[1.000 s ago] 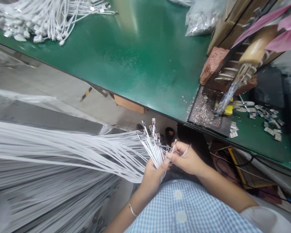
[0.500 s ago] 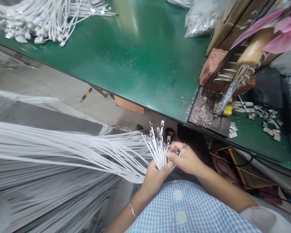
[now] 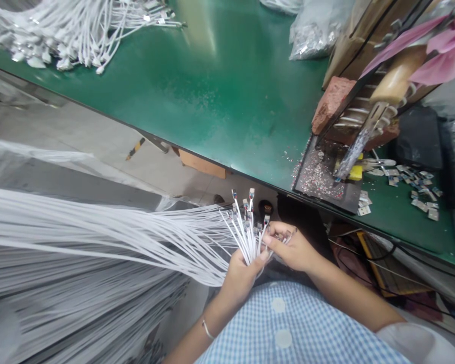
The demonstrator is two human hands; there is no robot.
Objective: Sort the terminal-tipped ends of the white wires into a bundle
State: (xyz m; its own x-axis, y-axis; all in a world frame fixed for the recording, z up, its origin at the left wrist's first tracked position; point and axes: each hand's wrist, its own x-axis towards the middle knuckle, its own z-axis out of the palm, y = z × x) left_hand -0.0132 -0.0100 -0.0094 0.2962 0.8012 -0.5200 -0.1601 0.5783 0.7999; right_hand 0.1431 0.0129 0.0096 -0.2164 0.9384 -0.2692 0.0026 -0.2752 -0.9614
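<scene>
A bundle of white cables [image 3: 244, 237] stands fanned out in my left hand [image 3: 241, 275], which is closed around it below the ends. Small metal plugs with coloured wires tip several of these cables. My right hand [image 3: 290, 247] is closed at the bundle's right side, thumb and fingers gripping a few cable ends; their metal tips show between and past the fingers. Long white cables [image 3: 136, 227] run from the bundle off to the left. Both hands are close together in front of a blue checked garment [image 3: 288, 313].
A green table [image 3: 220, 111] lies ahead, with a pile of white cables [image 3: 72, 35] at its back left. To the right, a soldering iron [image 3: 379, 111] rests in a coil holder beside a brick [image 3: 331, 103]. Loose metal plugs [image 3: 420, 187] lie near a black tray [image 3: 349, 197].
My right hand has shifted slightly to the right, with more cable ends tilted into its fingers. The left hand stays nearly in place, still around the bundle.
</scene>
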